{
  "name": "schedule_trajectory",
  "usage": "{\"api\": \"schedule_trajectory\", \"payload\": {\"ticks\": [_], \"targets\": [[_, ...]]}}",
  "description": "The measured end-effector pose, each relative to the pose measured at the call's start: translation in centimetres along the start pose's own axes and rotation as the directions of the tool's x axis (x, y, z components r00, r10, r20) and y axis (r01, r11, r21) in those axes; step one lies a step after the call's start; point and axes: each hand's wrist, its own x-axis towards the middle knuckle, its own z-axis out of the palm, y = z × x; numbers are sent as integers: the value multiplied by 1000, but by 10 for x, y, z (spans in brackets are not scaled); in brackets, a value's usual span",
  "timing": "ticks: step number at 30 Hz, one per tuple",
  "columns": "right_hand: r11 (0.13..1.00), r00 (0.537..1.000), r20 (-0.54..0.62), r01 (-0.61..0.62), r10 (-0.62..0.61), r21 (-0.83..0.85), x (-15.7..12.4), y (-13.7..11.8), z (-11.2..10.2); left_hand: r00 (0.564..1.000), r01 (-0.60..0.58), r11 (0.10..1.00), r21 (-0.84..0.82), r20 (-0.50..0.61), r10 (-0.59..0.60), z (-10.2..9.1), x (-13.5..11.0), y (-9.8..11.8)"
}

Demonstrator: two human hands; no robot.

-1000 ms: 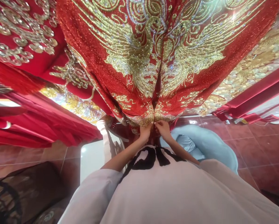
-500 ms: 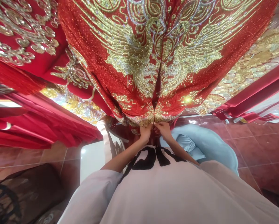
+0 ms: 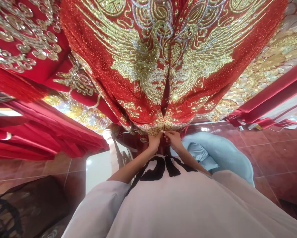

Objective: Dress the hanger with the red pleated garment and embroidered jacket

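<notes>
"where's the garment, and what are your hands doing?"

"the red, glittering cloth garment with gold-embroidered birds [image 3: 138, 71] spreads out in front of me, its lower edge just ahead of my waist; i can't see what holds it up. my left hand [image 3: 154, 140] and right hand [image 3: 174, 138] are side by side below the narrow dark front slit [image 3: 166, 96], fingertips pinched closed on the curved, gold-patterned hem band [image 3: 155, 127]. whether some small fastening sits between them, i can't make out."

"how do you expect it to handle?"

"soft on the whole, i'd judge: the plain red parts fall in loose folds. the dense gold stitching [image 3: 128, 59] should be stiffer and rather weighty. not slippery, i'd guess; the glitter ought to feel grainy."

"anything fragile?"

"the raised threads could snag or pull loose, i think. the cloth beneath should bear a firm pinch."

"so where's the best hold?"

"at the hem, on either side of the slit, thumb and fingertip on the edge itself, where the band looks firm. higher up, i'd choose plain red cloth over raised stitching."

"anything crowding you?"

"a pale blue, rounded padded chair [image 3: 234, 155] stands low on my right, and a smooth white surface [image 3: 97, 168] lies low on my left."
</notes>
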Motion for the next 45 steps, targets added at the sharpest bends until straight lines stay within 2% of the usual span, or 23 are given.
{"api": "schedule_trajectory", "payload": {"ticks": [8,14,17,19,21,23,24,26,28,30,32,34,37,41,45], "targets": [[993,994,36,-106,104,45,8,-10,5,998,-54,996,77,46,50,8,8,-25],[993,998,4,-57,57,103,10,-36,14,993,-108,989,104,60,103,13,15,-37],[991,999,15,27,-29,133,1,-66,22,990,-130,986,102,70,123,10,19,-40],[984,996,82,15,-29,177,-5,-91,26,989,-137,986,99,66,131,8,21,-42],[970,976,209,-107,61,220,-9,-116,30,989,-141,985,102,60,136,5,24,-41],[939,927,330,-259,176,226,-13,-140,33,989,-144,984,108,58,139,3,25,-39],[927,908,359,-307,217,216,-16,-153,36,988,-146,983,111,57,140,2,25,-37],[931,908,344,-317,241,183,-26,-181,41,988,-148,982,114,49,144,1,25,-33],[964,938,309,-212,156,159,-42,-217,47,989,-146,983,111,29,143,1,25,-28],[987,949,315,-25,-27,159,-65,-259,51,990,-138,985,100,9,138,4,25,-25],[976,912,366,125,-183,178,-88,-297,53,992,-124,989,85,-8,125,8,26,-22],[962,874,405,216,-268,169,-104,-321,51,993,-111,992,64,-23,112,12,27,-21],[957,871,398,245,-288,156,-108,-324,47,995,-93,995,28,-34,94,14,26,-23],[975,908,368,144,-199,170,-90,-302,44,998,-56,998,-16,-33,55,12,23,-26],[977,897,401,120,-184,178,-80,-295,46,999,-1,999,-38,-42,-1,8,23,-21]]}}
